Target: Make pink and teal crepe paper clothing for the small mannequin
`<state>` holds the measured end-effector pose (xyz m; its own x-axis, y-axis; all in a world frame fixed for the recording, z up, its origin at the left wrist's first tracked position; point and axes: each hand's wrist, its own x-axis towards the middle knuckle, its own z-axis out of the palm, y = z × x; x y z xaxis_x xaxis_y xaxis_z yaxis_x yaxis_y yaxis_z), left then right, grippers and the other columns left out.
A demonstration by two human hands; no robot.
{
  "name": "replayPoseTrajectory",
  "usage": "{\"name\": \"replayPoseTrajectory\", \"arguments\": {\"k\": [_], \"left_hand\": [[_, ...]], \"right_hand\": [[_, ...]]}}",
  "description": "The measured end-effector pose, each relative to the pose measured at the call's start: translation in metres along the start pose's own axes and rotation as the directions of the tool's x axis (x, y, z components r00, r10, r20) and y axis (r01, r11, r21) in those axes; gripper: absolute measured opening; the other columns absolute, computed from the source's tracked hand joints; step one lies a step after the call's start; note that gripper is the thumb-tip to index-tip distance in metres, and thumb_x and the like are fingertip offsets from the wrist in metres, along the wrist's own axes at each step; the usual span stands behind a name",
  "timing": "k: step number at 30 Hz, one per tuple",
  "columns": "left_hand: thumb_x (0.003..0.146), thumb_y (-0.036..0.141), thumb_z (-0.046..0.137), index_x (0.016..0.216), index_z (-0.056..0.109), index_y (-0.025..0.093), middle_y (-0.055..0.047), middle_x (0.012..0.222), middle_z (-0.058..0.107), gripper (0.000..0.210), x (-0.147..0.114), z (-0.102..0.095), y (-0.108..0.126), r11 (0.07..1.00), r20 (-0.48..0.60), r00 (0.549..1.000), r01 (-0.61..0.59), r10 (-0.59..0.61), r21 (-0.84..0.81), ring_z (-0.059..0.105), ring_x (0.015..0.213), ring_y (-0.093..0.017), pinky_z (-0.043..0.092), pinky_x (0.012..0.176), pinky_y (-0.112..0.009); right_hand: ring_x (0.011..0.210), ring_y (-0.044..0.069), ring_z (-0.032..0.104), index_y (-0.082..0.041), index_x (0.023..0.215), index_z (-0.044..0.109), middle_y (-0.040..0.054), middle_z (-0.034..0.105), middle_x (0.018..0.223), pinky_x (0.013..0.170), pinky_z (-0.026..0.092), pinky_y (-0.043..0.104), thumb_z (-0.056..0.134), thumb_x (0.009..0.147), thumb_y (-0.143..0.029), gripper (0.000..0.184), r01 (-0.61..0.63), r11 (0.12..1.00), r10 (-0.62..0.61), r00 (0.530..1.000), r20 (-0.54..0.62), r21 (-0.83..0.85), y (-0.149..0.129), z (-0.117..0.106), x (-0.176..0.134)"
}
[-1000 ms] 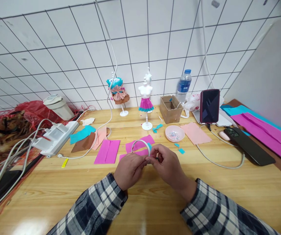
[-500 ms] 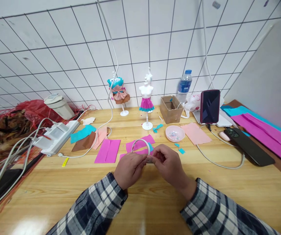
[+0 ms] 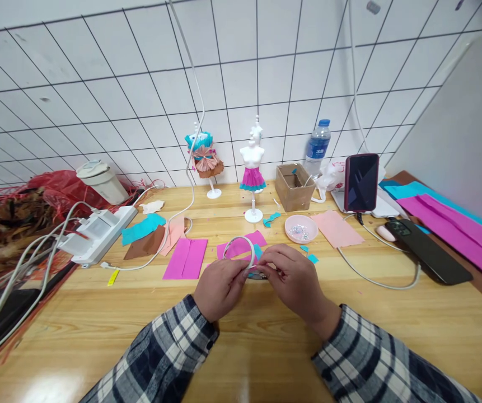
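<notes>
My left hand [image 3: 220,288] is closed around the lower side of a thin white tape roll [image 3: 241,239], which stands up as a ring above my fingers. Fingers pinched, my right hand [image 3: 295,285] is just to the right of the roll, on what looks like the tape's loose end; a short thin strip shows between the two hands. Behind the ring lie magenta crepe paper pieces [image 3: 247,243] with a bit of blue. A folded magenta paper [image 3: 185,258] lies left of my left hand.
Behind stand a small mannequin [image 3: 252,157] in a magenta skirt and a dressed mannequin [image 3: 205,157]. A pink dish [image 3: 302,229] of beads, a cardboard box [image 3: 294,190], a water bottle [image 3: 318,146] and a phone [image 3: 361,182] are to the right. A power strip [image 3: 98,238] lies left.
The ring has turned a little and tilted in my left hand. My right hand has drawn slightly right, and a gap with a thin strip now shows between the hands.
</notes>
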<state>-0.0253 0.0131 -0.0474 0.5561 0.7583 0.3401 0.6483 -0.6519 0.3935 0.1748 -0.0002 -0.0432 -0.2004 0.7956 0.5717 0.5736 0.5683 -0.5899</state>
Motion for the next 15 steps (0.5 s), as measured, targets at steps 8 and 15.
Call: {"name": "replayPoseTrajectory", "arguments": {"k": [8, 15], "left_hand": [[0.094, 0.03, 0.04, 0.087, 0.065, 0.018, -0.005, 0.073, 0.065, 0.029, 0.003, -0.013, 0.006, 0.995, -0.125, 0.991, 0.057, -0.045, 0.088, 0.058, 0.07, -0.019, 0.041, 0.065, -0.031], [0.094, 0.041, 0.04, 0.101, 0.065, 0.016, -0.005, 0.092, 0.07, 0.037, -0.015, -0.053, -0.063, 0.867, -0.47, 0.741, 0.484, -0.48, -0.122, 0.063, 0.082, -0.019, 0.047, 0.071, -0.028]], "right_hand": [[0.083, 0.018, 0.058, -0.02, 0.088, 0.059, 0.0065, 0.064, 0.09, 0.071, 0.046, 0.028, 0.042, 0.097, -0.025, 0.02, 0.108, 0.98, -0.097, 0.993, 0.072, -0.166, -0.015, 0.003, -0.005], [0.084, 0.017, 0.058, -0.023, 0.118, 0.05, 0.007, 0.063, 0.106, 0.07, 0.05, 0.029, 0.046, 0.094, -0.023, 0.024, -0.055, 0.994, 0.065, 0.992, -0.106, 0.093, -0.001, -0.007, -0.009]]}}
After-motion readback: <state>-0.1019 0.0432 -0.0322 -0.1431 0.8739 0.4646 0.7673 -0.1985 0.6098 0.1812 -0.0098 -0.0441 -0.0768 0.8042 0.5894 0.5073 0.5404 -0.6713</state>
